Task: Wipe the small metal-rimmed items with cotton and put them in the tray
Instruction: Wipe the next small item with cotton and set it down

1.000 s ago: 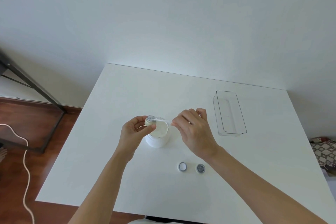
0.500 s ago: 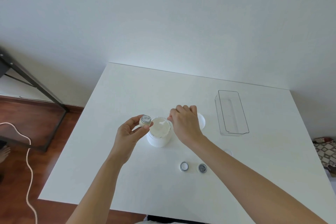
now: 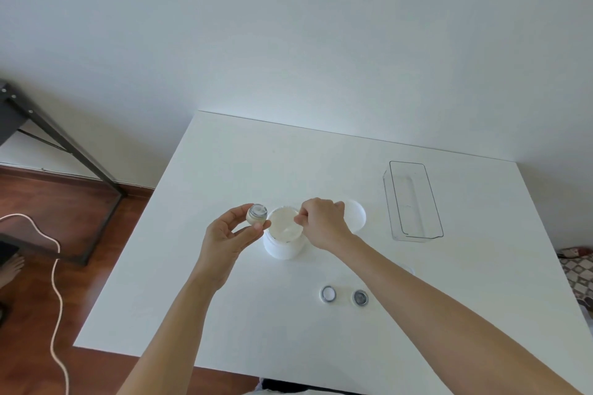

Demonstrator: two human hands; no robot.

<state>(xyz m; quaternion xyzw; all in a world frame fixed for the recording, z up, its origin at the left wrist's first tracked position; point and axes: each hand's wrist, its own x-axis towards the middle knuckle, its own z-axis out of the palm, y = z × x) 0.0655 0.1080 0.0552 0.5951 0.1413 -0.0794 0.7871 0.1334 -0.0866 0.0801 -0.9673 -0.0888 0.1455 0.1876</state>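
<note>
Left hand [image 3: 229, 234] holds one small, round, metal-rimmed item [image 3: 257, 214] in a grip of thumb and fingertips, raised off the white tabletop [image 3: 224, 298], its rimmed face turned up and toward the camera. It sits just left of the open white round tub [image 3: 284, 236], at about rim height.

Right hand [image 3: 322, 223] is over the right part of the tub mouth, fingers curled together in a pinch on a piece of white cotton [image 3: 296, 220] at the tub's surface. How much cotton is in the pinch cannot be told: white on white.

Key relation: the held item lies directly left of the right hand's pinch, near but apart, with the tub mouth between them. The item is round, so no long axis matters; its open face points up. Judged next move: lift the cotton clear and carry it left onto that face.

Two more small metal-rimmed round items [image 3: 328, 293] [image 3: 360, 297] lie flat, side by side, near the right forearm. The clear plastic rectangular tray [image 3: 414, 236] stands far right, long axis running near to far, nothing visible inside. The tub's white round lid [image 3: 356, 216] lies just right of the tub.

Risk: cotton tearing or snagging as it leaves the tub.
</note>
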